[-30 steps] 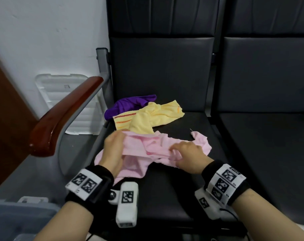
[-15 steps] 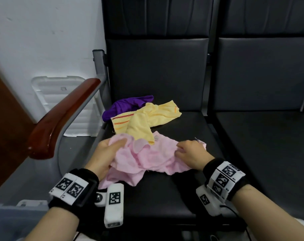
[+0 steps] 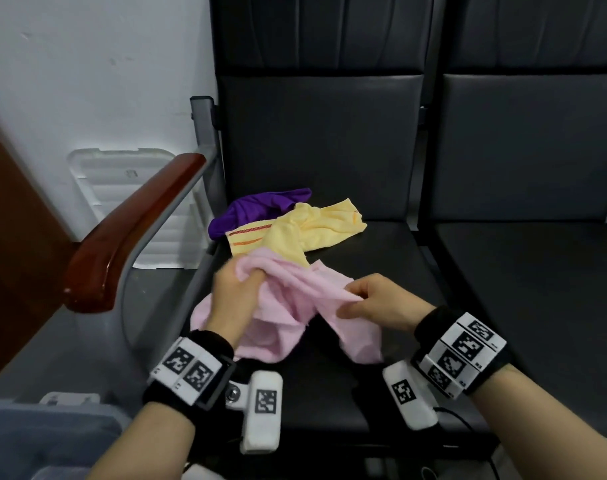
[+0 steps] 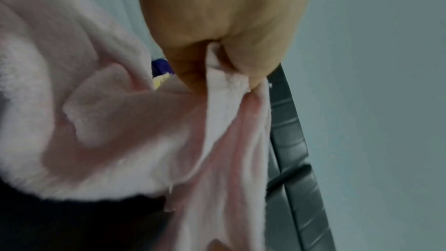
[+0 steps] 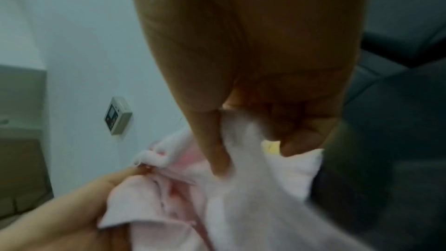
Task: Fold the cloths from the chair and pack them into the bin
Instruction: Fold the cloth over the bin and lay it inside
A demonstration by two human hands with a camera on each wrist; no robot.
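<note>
Three cloths lie on the black padded chair seat (image 3: 364, 341), which serves as the landmark here. Off the seat's left edge rises the glossy brown wooden armrest (image 3: 129, 233), and below it, near the seat's front left corner, shows what is probably the rim of the grey plastic bin (image 3: 52, 414). At the seat's back left sits the crumpled purple cloth (image 3: 260, 209), with the pale yellow towel with orange stripes (image 3: 309, 226) just in front of it and touching it. The fluffy pink terry towel (image 3: 288, 306) hangs bunched over the seat's front left part. The left hand (image 3: 238, 296) has its fingers clenched around a gathered edge of the pink towel; the right hand (image 3: 381, 303), nearer the seat's middle, pinches another edge between thumb and fingers. To do this step well, I judge each hand should work along the hem to a true corner, then draw the towel taut and flat over the seat's bare middle, clear of the yellow towel, before making the first fold.
</note>
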